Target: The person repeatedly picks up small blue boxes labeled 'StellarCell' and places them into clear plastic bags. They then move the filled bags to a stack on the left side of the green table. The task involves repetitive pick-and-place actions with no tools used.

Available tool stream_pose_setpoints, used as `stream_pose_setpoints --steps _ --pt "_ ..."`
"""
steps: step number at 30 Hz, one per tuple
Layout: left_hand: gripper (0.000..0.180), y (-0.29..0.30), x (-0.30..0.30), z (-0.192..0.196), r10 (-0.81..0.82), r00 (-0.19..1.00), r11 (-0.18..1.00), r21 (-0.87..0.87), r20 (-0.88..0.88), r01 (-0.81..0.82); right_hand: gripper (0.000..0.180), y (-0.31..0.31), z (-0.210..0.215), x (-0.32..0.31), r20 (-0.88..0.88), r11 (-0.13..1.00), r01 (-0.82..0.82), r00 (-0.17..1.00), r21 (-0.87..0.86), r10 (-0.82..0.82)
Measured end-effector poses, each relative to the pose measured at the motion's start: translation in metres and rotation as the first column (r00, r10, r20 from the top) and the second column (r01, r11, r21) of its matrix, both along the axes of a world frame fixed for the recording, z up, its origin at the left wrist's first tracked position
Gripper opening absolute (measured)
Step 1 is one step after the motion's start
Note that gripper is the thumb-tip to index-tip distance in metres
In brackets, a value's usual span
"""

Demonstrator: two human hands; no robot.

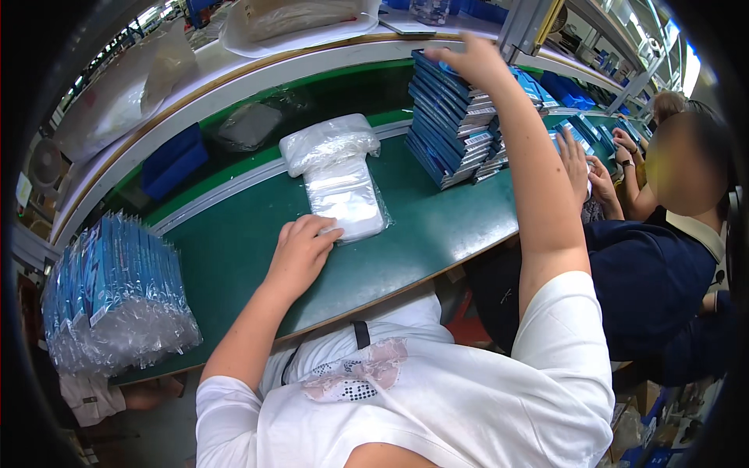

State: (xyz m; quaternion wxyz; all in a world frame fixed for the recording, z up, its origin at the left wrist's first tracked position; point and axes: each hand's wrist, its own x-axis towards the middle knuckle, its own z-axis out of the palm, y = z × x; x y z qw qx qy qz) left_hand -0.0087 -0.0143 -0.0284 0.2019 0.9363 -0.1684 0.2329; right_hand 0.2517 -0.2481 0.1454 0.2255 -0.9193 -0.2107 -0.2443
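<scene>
Your left hand point(303, 243) rests on the flat, clear plastic bags point(343, 191) on the green bench point(222, 269), its grip unclear. Your right hand point(470, 62), fingers spread, is by the top of the tall stack of thin blue boxes point(441, 125), seemingly at the picking step; that calls for pinching one.

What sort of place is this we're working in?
Likely a factory packing area, judging by the long green workbench, the tall stack of flat blue packages and the pile of clear plastic bags on it.
</scene>
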Motion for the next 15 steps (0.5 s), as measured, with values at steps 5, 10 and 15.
stream_pose_setpoints --steps 5,10,15 --pt "0.019 0.003 0.022 0.000 -0.015 0.997 0.995 0.099 -0.080 0.023 0.055 -0.008 -0.009 0.012 -0.008 0.960 -0.048 0.999 -0.276 0.047" --pt "0.015 0.002 0.020 0.000 0.015 0.993 0.998 -0.061 -0.119 -0.023 0.072 -0.003 -0.016 -0.068 0.385 0.964 -0.237 0.906 0.118 0.176" --pt "0.015 -0.004 0.015 0.002 0.028 0.997 0.968 -0.246 -0.077 -0.046 0.057 -0.010 -0.085 -0.150 -0.199 0.186 0.070 0.362 0.980 0.911"
